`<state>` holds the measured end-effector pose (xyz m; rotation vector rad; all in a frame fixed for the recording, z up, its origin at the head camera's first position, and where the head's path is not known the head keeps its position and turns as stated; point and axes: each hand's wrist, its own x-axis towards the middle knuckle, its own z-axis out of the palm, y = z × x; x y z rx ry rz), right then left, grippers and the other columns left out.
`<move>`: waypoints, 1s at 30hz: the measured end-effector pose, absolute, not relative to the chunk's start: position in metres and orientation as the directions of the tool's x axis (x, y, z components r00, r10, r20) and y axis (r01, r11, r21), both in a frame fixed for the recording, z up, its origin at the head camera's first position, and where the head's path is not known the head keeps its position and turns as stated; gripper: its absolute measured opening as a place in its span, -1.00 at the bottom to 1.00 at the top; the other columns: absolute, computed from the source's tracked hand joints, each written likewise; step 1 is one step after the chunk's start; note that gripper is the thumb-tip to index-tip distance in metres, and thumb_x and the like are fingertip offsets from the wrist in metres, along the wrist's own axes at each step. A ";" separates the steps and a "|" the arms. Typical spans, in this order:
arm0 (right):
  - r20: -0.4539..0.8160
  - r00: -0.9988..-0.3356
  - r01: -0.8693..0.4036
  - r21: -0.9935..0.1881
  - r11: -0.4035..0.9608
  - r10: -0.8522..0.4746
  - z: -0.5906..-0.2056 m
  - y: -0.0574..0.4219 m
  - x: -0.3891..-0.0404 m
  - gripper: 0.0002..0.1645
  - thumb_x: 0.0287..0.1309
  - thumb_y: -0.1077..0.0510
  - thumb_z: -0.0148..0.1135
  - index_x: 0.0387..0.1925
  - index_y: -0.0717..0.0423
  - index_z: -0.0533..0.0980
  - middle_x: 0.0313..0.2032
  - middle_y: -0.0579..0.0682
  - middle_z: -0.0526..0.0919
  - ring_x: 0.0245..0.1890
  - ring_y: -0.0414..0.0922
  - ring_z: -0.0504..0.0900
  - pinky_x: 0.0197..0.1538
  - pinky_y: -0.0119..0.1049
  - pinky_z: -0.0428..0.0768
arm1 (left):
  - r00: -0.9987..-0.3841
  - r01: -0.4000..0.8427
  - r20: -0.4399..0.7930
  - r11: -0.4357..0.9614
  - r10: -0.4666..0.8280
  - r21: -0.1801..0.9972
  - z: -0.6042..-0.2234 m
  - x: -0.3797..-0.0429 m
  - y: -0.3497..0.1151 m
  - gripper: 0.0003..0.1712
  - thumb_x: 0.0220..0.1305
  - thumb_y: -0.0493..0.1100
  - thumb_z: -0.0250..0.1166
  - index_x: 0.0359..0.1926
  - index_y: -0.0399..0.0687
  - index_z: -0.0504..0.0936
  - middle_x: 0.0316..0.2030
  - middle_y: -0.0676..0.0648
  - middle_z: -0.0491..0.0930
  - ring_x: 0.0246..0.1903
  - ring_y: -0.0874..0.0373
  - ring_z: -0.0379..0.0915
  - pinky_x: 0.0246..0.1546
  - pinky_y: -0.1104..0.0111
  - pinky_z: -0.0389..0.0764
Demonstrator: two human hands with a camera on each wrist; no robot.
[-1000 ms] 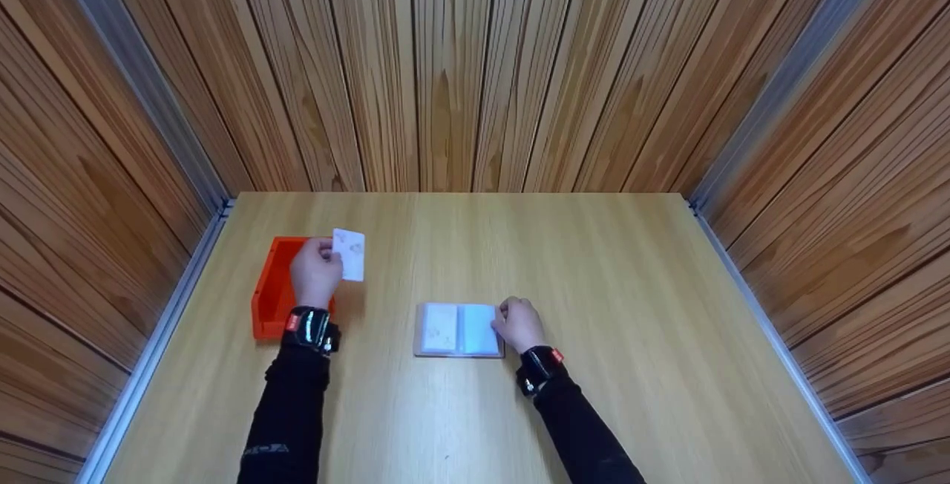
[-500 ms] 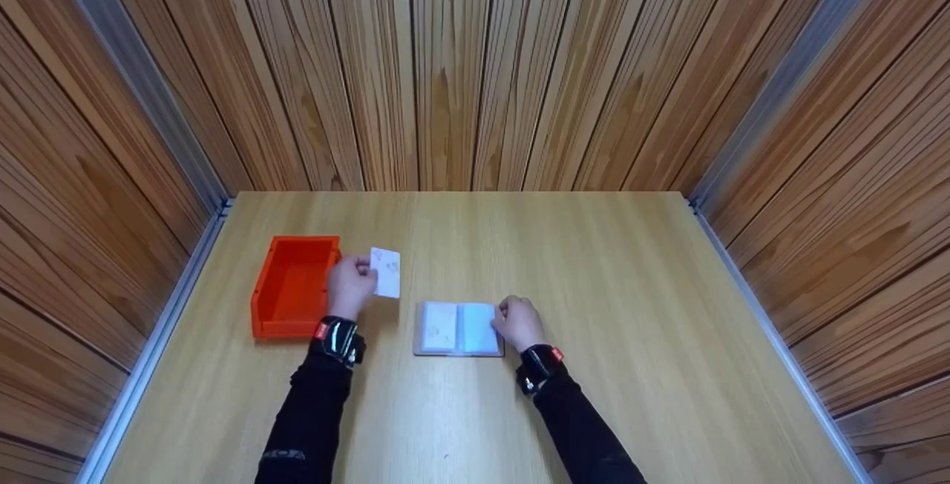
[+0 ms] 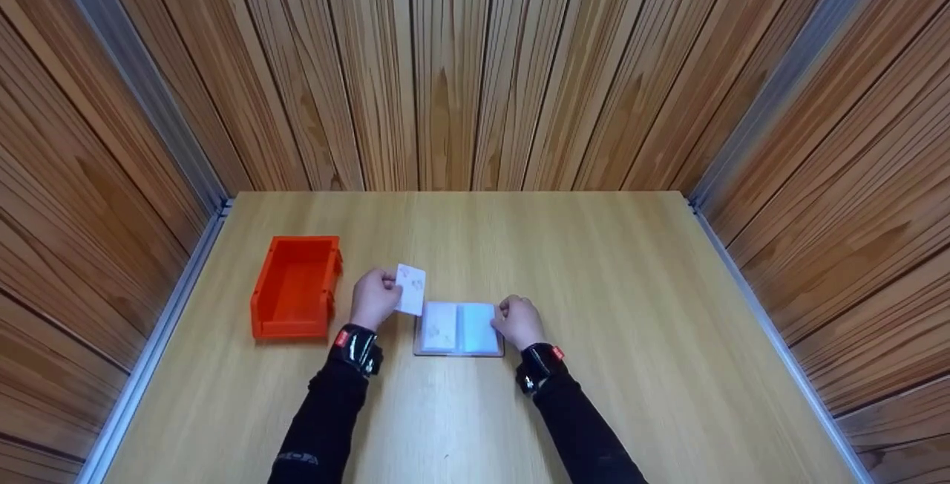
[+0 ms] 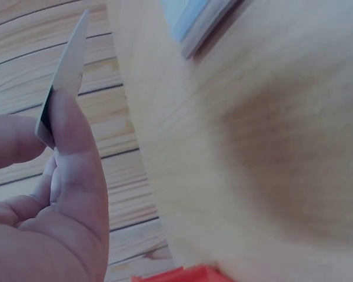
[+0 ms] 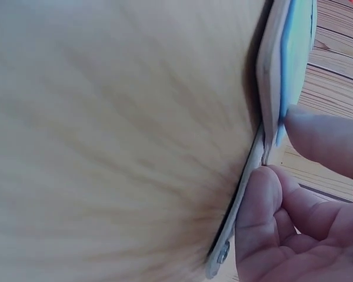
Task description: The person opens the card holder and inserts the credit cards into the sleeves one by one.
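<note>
My left hand (image 3: 375,298) pinches a white card (image 3: 410,289) with faint printed figures between thumb and finger. It holds the card up off the table, just left of an open card holder (image 3: 479,328). In the left wrist view the card (image 4: 70,61) shows nearly edge-on. The card holder lies spread flat, a white printed card (image 3: 440,326) in its left side and light blue sleeves on its right. My right hand (image 3: 521,323) grips the holder's right edge. In the right wrist view the thumb lies on the blue sleeves, and a strap with a metal snap (image 5: 223,252) sticks out below.
An orange open-fronted bin (image 3: 295,291) stands on the table to the left of my left hand; no card shows inside it. Wood-panelled walls (image 3: 445,76) with metal corner posts close in the back and both sides of the wooden table (image 3: 608,269).
My left hand has carried the white card from over the orange bin rightward and nearer, up to the card holder's left side. The right hand and the holder have stayed in place.
</note>
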<state>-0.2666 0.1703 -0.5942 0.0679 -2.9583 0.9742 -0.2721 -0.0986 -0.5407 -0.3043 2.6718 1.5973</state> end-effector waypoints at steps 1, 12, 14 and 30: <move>0.036 -0.999 -0.046 -0.593 0.804 -0.031 -0.594 0.170 -0.267 -0.71 -0.02 0.25 0.46 -0.28 0.31 0.55 -0.39 0.06 0.55 -0.31 0.01 0.52 -0.16 -0.11 0.50 | -0.983 -0.163 -0.101 0.466 -0.155 0.870 -0.543 -0.272 -0.097 -0.74 0.23 -0.37 0.24 -0.06 -0.42 0.57 -0.22 -0.25 0.60 -0.19 -0.08 0.52 -0.15 0.16 0.56; 0.012 -1.000 -0.025 -0.597 0.802 -0.022 -0.596 0.171 -0.268 -0.71 0.00 0.25 0.44 -0.27 0.31 0.55 -0.36 0.08 0.55 -0.30 0.02 0.54 -0.15 -0.09 0.52 | -0.981 -0.192 -0.151 0.475 -0.123 0.859 -0.556 -0.268 -0.080 -0.78 0.24 -0.38 0.24 -0.10 -0.39 0.54 -0.20 -0.23 0.57 -0.16 -0.07 0.51 -0.11 0.17 0.56; 0.019 -1.000 -0.030 -0.597 0.802 -0.024 -0.596 0.171 -0.267 -0.71 0.00 0.25 0.44 -0.27 0.31 0.56 -0.36 0.08 0.56 -0.30 0.03 0.55 -0.15 -0.09 0.53 | -0.980 -0.198 -0.161 0.474 -0.119 0.858 -0.558 -0.267 -0.076 -0.80 0.23 -0.38 0.24 -0.12 -0.37 0.54 -0.22 -0.21 0.57 -0.17 -0.06 0.51 -0.13 0.19 0.56; 0.037 -0.999 -0.046 -0.597 0.801 -0.029 -0.594 0.172 -0.266 -0.74 -0.02 0.26 0.40 -0.28 0.31 0.55 -0.36 0.09 0.56 -0.29 0.04 0.55 -0.14 -0.08 0.52 | -0.992 -0.121 -0.114 0.529 -0.047 0.840 -0.573 -0.257 -0.053 -0.88 0.09 -0.41 0.30 -0.30 -0.31 0.56 -0.41 -0.09 0.55 -0.30 0.02 0.50 -0.22 0.22 0.55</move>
